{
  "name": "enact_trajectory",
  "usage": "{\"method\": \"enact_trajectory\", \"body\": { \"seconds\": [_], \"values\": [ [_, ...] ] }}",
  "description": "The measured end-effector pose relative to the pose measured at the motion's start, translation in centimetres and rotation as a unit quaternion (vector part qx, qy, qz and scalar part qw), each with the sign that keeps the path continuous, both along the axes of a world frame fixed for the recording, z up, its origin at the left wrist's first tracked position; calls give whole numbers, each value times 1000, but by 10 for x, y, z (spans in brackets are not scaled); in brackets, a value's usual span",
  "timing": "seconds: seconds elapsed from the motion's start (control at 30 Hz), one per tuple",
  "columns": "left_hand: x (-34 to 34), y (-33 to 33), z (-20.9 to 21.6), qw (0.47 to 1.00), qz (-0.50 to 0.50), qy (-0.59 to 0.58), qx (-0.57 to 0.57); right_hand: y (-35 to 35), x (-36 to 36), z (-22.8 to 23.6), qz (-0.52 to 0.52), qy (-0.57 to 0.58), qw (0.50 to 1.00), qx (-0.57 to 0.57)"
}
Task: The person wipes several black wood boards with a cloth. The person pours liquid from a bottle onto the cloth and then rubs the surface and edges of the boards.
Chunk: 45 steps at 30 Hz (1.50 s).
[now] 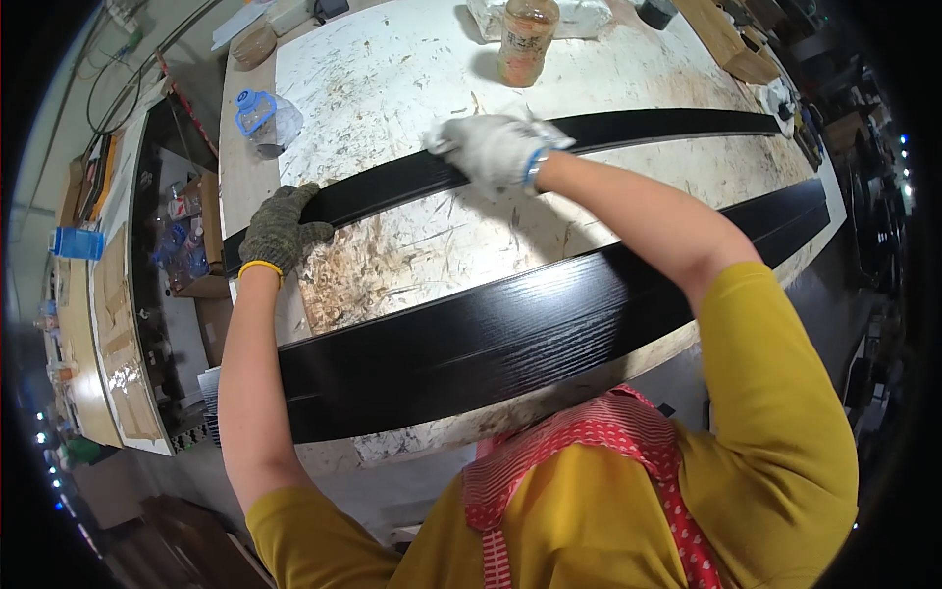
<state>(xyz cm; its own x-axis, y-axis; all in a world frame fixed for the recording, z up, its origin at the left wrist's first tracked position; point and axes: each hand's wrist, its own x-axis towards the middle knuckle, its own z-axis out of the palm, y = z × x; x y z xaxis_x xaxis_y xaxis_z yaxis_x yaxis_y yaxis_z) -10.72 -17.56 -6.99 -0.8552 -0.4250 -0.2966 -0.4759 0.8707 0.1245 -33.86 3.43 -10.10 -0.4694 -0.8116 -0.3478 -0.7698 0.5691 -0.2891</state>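
A long narrow black strip [648, 126] lies across the far part of a worn white worktable [392, 79]. My left hand [280, 228], in a dark knit glove, grips the strip's left end at the table edge. My right hand [496, 149], in a white glove, presses down on the strip near its middle. A wider black wood-grain board [510, 334] lies along the near edge of the table, under my arms, untouched.
A plastic bottle of orange-brown liquid [525, 39] stands at the far side. A clear plastic jug with a blue cap [267, 120] lies at the far left. Wooden blocks [731, 44] sit at the far right. Shelves with clutter [186, 236] stand left of the table.
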Motion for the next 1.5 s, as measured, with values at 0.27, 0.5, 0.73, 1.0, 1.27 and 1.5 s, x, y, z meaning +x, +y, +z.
{"method": "enact_trajectory", "body": {
  "seconds": [0.27,0.5,0.73,1.0,1.27,1.5],
  "values": [
    [-7,2,3,1000,-14,-1,-14,41,-26,6,135,134,976,107],
    [7,-2,-4,1000,0,30,1,21,5,30,-44,-5,998,35],
    [-12,-3,-13,997,-52,51,-22,51,-17,5,252,293,916,103],
    [14,-10,-16,994,-45,95,-11,67,-30,13,124,186,973,51],
    [-42,33,1,989,-90,115,-17,358,-218,51,-156,302,925,173],
    [-149,119,-27,991,-6,86,106,328,-256,22,-346,99,932,-38]
  ]
}}
